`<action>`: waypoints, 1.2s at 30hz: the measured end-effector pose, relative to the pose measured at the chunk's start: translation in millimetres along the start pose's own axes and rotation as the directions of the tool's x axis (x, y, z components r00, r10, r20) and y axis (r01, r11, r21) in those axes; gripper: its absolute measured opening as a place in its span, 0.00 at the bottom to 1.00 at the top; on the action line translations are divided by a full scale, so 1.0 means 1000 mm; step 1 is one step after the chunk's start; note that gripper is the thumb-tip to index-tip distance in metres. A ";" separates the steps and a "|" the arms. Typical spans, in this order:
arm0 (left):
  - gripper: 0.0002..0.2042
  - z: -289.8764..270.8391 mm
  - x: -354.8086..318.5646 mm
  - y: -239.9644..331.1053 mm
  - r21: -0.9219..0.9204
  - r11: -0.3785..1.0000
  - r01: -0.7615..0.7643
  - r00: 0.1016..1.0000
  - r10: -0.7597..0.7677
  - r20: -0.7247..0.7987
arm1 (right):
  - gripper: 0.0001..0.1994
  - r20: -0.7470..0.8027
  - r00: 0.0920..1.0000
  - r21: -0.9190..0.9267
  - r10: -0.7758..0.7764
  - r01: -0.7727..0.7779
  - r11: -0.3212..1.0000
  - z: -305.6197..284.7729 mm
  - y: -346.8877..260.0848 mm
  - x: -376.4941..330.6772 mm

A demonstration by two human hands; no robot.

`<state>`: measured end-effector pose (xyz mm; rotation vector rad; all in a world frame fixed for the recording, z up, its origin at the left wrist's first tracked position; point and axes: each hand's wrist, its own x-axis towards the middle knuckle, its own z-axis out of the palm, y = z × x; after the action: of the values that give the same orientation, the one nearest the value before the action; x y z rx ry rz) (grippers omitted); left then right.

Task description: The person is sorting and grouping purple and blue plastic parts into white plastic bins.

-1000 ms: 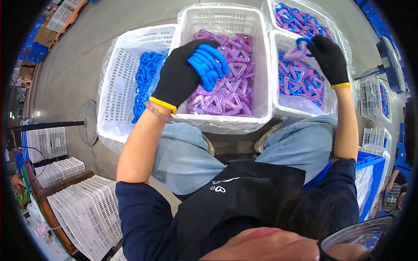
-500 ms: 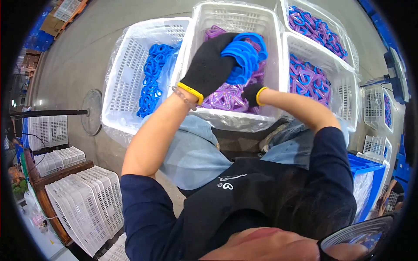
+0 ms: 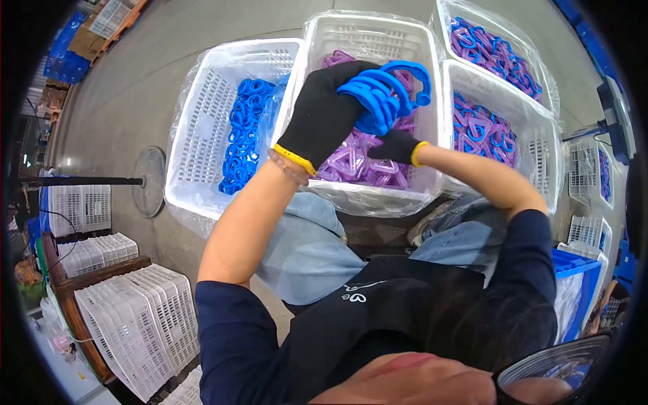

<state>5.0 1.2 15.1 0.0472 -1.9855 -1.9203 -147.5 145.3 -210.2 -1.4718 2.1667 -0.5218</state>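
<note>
Left hand (image 3: 322, 111) grips a stack of blue rings (image 3: 381, 94); right hand (image 3: 397, 146), just below, touches it, grip unclear.

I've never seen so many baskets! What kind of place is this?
Probably a factory or sorting workshop. White plastic crates hold heaps of blue rings and purple pieces, empty crates are stacked on the concrete floor, and the gloved left hand holds a bunch of rings.

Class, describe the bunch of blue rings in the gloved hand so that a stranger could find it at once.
Start at the middle white basket, the one lined with plastic and holding purple pieces. Above it the left hand in a black glove grips a bunch of blue rings. Unlike the loose blue rings in the left basket, these are stacked together, held up.
</note>
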 end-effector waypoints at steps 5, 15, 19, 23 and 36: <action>0.13 -0.001 -0.002 0.006 -0.027 0.997 0.073 0.997 -0.074 -0.013 | 0.23 -0.081 0.996 0.482 -0.045 0.079 0.872 -0.154 -0.085 -0.066; 0.11 0.029 0.005 -0.007 -0.163 0.967 0.198 0.978 -0.182 0.104 | 0.24 -0.243 0.936 0.926 0.255 0.146 0.349 -0.189 -0.127 -0.122; 0.08 0.036 0.006 0.004 -0.301 0.915 0.267 0.962 -0.273 0.023 | 0.21 -0.322 0.906 0.866 0.274 0.165 0.472 -0.188 -0.110 -0.122; 0.09 0.036 0.007 0.004 -0.531 0.797 0.288 0.953 -0.291 0.080 | 0.18 -0.557 0.830 0.465 0.002 0.310 0.830 -0.186 -0.086 -0.122; 0.12 0.052 0.002 -0.004 0.373 0.923 -0.092 0.993 0.057 0.103 | 0.16 -0.394 0.854 0.756 0.340 0.091 0.648 -0.190 -0.122 -0.121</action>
<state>-12.7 50.4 12.1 -0.0150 -2.3559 -1.4926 -124.9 224.7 32.5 -0.7238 1.9417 -1.6877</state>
